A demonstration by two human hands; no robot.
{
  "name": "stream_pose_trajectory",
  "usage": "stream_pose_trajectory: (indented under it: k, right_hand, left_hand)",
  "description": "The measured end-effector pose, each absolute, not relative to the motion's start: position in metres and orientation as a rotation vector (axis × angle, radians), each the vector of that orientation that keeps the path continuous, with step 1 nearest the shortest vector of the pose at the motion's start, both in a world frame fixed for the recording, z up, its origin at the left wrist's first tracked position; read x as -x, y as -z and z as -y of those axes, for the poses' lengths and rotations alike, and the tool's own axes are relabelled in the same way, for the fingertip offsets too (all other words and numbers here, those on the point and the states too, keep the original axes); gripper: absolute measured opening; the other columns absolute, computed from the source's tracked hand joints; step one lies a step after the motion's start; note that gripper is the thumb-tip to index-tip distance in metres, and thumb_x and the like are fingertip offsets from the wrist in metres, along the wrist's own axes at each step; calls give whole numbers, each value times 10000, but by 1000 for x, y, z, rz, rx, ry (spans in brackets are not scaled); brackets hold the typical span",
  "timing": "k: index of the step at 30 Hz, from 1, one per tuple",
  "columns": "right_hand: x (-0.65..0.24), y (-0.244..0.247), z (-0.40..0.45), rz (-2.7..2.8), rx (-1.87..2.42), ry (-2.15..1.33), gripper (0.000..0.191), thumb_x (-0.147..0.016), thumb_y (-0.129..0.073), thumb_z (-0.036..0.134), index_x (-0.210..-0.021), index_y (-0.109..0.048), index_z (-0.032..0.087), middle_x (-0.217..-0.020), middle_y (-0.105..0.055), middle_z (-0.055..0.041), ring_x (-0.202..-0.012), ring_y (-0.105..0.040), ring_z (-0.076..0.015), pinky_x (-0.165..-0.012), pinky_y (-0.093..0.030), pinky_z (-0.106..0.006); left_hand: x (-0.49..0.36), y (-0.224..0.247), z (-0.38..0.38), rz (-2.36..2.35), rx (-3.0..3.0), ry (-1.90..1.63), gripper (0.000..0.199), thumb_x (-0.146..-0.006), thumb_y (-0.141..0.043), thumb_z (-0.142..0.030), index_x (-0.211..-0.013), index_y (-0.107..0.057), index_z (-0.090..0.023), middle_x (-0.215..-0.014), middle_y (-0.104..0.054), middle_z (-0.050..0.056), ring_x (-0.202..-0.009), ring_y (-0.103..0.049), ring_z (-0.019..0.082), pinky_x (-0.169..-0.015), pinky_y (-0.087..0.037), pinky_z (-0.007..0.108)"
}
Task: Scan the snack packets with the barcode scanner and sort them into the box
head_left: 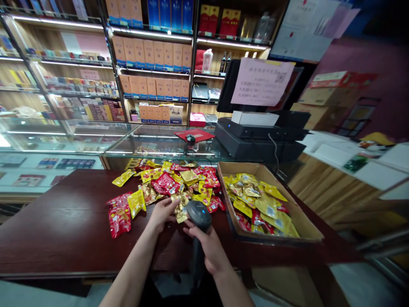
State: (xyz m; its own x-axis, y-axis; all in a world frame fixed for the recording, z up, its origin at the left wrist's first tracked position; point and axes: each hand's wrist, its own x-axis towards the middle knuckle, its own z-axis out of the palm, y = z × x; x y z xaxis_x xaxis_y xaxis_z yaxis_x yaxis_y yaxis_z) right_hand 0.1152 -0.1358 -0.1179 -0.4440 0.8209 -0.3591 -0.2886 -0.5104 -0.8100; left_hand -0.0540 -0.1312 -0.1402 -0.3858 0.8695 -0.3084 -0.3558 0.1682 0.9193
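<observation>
Just in front of me, my left hand (162,214) pinches the left edge of a small gold snack packet (182,209). Fingers of my right hand (209,247) wrap round a dark handheld barcode scanner (198,214), whose head has a small blue light. The scanner's head is close beside the packet, and my right fingertips reach to the packet's lower edge; whether they grip it I cannot tell. Beyond my hands lies a loose heap of red, yellow and gold snack packets (168,183). Left of my left hand are a yellow packet (136,203) and a red packet (119,221).
An open cardboard box (308,232) of similar packets stands on the dark red wooden table (64,213) to the right. Behind are a glass counter (150,147), a red mouse pad (204,135), a black cash register (255,140) with a monitor, and stocked shelves (153,70).
</observation>
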Motion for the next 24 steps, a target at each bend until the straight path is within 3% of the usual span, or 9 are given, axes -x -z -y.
stream_pose_trajectory:
  k: [4,7,10,13,18,24]
  right_hand:
    - [-124,110,140,1050,1075,-1909,424,-528,-761,187,-936,-666,121,-944,-710,-90,-871,-662,-233,-823,-490,-340]
    - [-126,104,142,1145,1030,-1915,396,-551,-756,254,-910,-654,122,-941,-701,-95,-770,-663,-206,-697,-522,-314]
    - [-126,102,146,1277,971,-1901,304,-608,-719,350,-788,-628,122,-714,-681,-58,-544,-609,-151,-494,-490,-257]
    - [-122,102,150,1398,982,-1829,292,-644,-683,405,-693,-577,137,-470,-564,14,-389,-493,-103,-389,-409,-210]
    - [-115,102,147,1469,1033,-1739,255,-665,-650,387,-643,-544,156,-386,-478,49,-323,-405,-85,-343,-339,-201]
    - [-112,97,141,1537,976,-1658,234,-699,-600,319,-546,-496,176,-367,-441,53,-312,-397,-81,-353,-335,-201]
  left_hand:
    - [55,125,122,-1339,-587,-1419,432,-587,-782,-414,-894,-650,-140,-810,-673,65,-553,-589,95,-499,-509,212]
    - [60,112,113,-1446,-639,-1450,482,-538,-802,-425,-905,-659,-146,-843,-677,60,-587,-584,90,-463,-450,157]
    - [63,104,105,-1501,-737,-1452,521,-545,-784,-456,-951,-664,-152,-902,-677,66,-656,-598,106,-450,-407,137]
    - [63,101,99,-1500,-768,-1459,567,-539,-781,-470,-986,-653,-145,-922,-678,77,-676,-608,121,-473,-419,160]
    - [58,88,95,-1499,-851,-1502,525,-548,-771,-479,-947,-668,-153,-835,-679,37,-584,-569,86,-441,-372,152]
    - [56,73,96,-1411,-902,-1535,452,-585,-765,-443,-936,-684,-169,-821,-684,22,-565,-561,76,-434,-366,146]
